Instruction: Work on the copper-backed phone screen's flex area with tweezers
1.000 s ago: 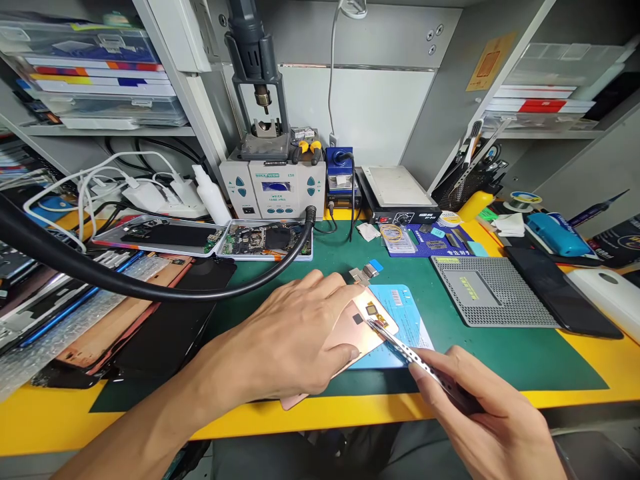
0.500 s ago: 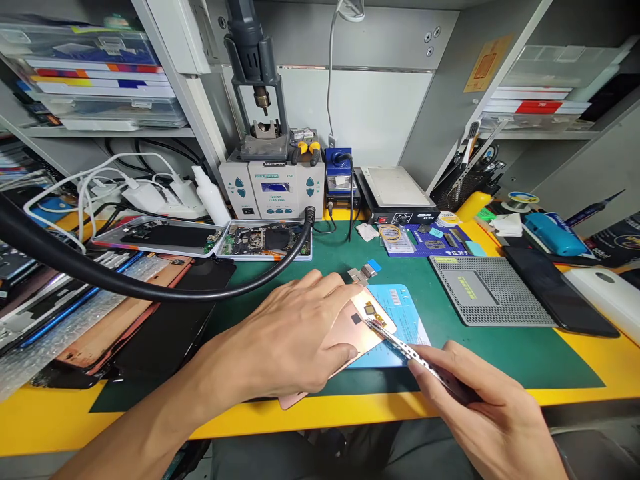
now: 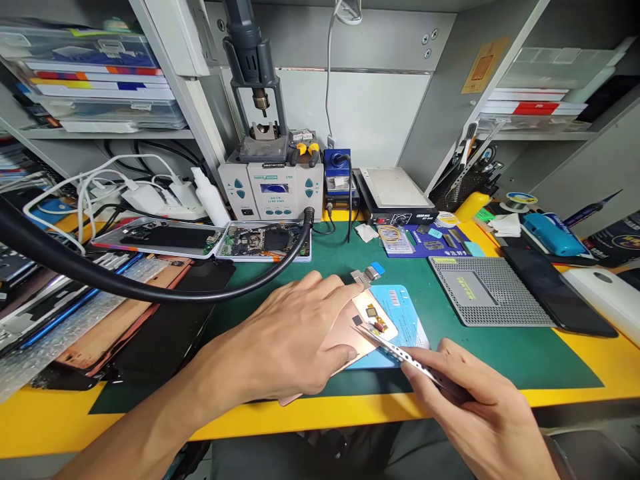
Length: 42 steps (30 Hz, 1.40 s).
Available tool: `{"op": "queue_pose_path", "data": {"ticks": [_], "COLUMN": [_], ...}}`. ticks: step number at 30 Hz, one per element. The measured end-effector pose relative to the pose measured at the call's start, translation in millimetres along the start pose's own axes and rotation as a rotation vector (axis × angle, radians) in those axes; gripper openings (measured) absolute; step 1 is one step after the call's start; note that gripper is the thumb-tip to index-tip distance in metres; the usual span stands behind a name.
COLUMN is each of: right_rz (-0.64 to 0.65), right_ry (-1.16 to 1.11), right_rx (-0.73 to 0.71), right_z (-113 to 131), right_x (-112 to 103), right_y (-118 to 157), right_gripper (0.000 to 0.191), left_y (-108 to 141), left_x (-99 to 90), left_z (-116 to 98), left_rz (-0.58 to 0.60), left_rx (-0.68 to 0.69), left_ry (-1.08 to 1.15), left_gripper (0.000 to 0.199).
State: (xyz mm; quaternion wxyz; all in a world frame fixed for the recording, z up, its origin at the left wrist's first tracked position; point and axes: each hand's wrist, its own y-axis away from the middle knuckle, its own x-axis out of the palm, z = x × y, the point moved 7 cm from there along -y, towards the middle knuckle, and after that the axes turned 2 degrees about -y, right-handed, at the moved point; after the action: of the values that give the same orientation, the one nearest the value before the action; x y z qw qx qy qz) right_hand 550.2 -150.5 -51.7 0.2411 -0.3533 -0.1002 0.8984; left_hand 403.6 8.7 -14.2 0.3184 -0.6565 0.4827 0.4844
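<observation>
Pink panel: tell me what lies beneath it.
The pink panel overlaps a blue card, which shows past its right edge, on the green mat. Anything else beneath is hidden by the panel and the left hand.

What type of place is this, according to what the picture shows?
Most likely an electronics repair workspace, perhaps for phones. What suggests it: the QUICK hot-air station, the exposed circuit board in front of it, and the tweezers in the right hand.
</observation>
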Motion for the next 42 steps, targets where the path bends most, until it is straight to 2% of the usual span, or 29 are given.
{"op": "queue_pose_path", "data": {"ticks": [7, 12, 18, 27, 37, 42], "right_rz": [-0.069, -0.05, -0.046, -0.072, -0.095, -0.17], "right_ry": [0.008, 0.051, 0.08, 0.094, 0.146, 0.179], "right_rx": [0.039, 0.028, -0.003, -0.02, 0.004, -0.016], "right_z": [7.1, 7.6, 10.0, 14.8, 7.3, 13.8], "right_x": [-7.3, -8.5, -11.0, -7.8, -0.3, 1.0], "right_y": [-1.7, 3.3, 6.1, 4.2, 19.3, 24.2], "right_gripper": [0.007, 0.005, 0.005, 0.005, 0.01, 0.008], "left_y": [0.6, -0.1, -1.6, 0.3, -1.1, 0.2], "left_x": [-0.7, 0.1, 0.0, -1.8, -0.1, -0.4], "left_z": [0.3, 0.6, 0.6, -0.4, -0.1, -0.7], "left_rz": [0.031, 0.057, 0.062, 0.036, 0.038, 0.045], "left_rx": [-0.035, -0.056, -0.054, -0.024, -0.042, -0.042], "left_ry": [0.029, 0.035, 0.028, 0.015, 0.025, 0.013], "left_gripper": [0.051, 0.062, 0.06, 0.06, 0.053, 0.057]}}
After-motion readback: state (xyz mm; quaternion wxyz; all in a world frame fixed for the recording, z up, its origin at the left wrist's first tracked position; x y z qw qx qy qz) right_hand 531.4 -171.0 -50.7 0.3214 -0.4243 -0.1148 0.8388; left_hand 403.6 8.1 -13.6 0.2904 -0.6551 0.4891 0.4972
